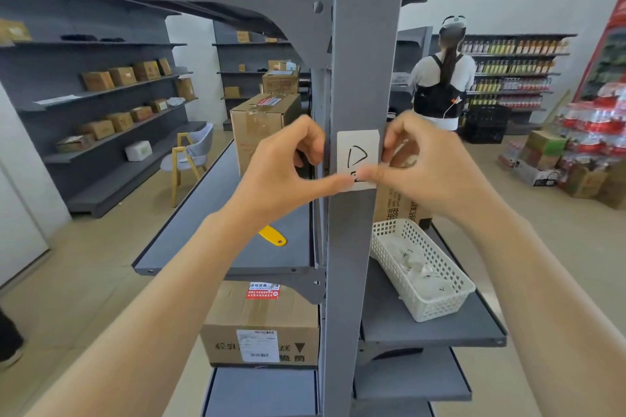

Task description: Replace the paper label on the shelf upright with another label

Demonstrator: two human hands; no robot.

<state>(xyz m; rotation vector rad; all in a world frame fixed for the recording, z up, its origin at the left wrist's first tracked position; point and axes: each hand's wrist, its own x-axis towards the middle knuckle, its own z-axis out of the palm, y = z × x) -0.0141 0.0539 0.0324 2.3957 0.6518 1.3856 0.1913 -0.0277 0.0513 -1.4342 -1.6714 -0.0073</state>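
Observation:
A white paper label (358, 154) with a hand-drawn "D" lies flat on the grey shelf upright (364, 44) at chest height. My left hand (288, 162) reaches in from the left, its index fingertip touching the label's bottom edge and its other fingers curled by the upright's left side. My right hand (420, 162) comes from the right, its thumb and fingers pinching the label's right edge and its index finger pressing the bottom edge. The two index fingertips meet over a small dark mark at the label's lower part.
A white mesh basket (440, 301) with several paper labels sits on the right shelf (423, 332). A yellow tool handle (272, 236) lies on the left shelf. Cardboard boxes (261, 325) stand around the upright. A person (443, 78) stands at the back right.

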